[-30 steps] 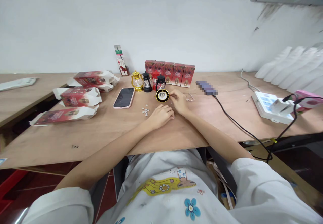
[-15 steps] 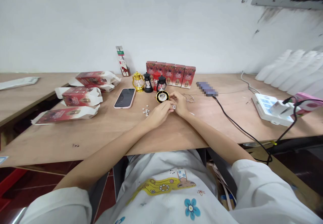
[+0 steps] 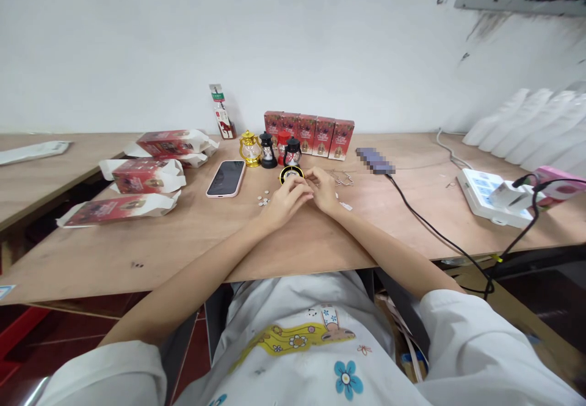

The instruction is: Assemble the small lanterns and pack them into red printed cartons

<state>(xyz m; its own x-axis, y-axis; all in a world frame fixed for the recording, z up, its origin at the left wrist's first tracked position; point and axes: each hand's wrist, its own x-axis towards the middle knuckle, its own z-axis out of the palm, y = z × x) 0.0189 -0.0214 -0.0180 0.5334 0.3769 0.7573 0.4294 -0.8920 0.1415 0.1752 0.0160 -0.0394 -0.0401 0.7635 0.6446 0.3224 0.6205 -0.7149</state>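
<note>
A small lantern lies tipped over, its round black-and-yellow base (image 3: 292,174) facing me. My left hand (image 3: 284,201) is at the near edge of that base, fingers bent and close together; what they pinch, if anything, is hidden. On the base's right side, my right hand (image 3: 321,190) has its fingers curled around the edge, partly hidden by the left. Several small round silvery discs (image 3: 263,200) are scattered left of my left hand. Just right of my right wrist is a small white piece (image 3: 346,206). Behind the hands stand a gold lantern (image 3: 249,149), black lanterns (image 3: 268,151) and a red lantern (image 3: 282,145).
Red printed boxes (image 3: 315,135) stand in a row at the back. Opened red boxes (image 3: 123,207) lie left. A phone (image 3: 226,179) is left of the discs. Right are thin wire loops (image 3: 344,178), a cabled phone (image 3: 375,160) and a power strip (image 3: 492,195).
My left hand has moved slightly left and up over the lantern's base, and the small white piece in its fingers is out of sight. The base has shifted slightly left.
</note>
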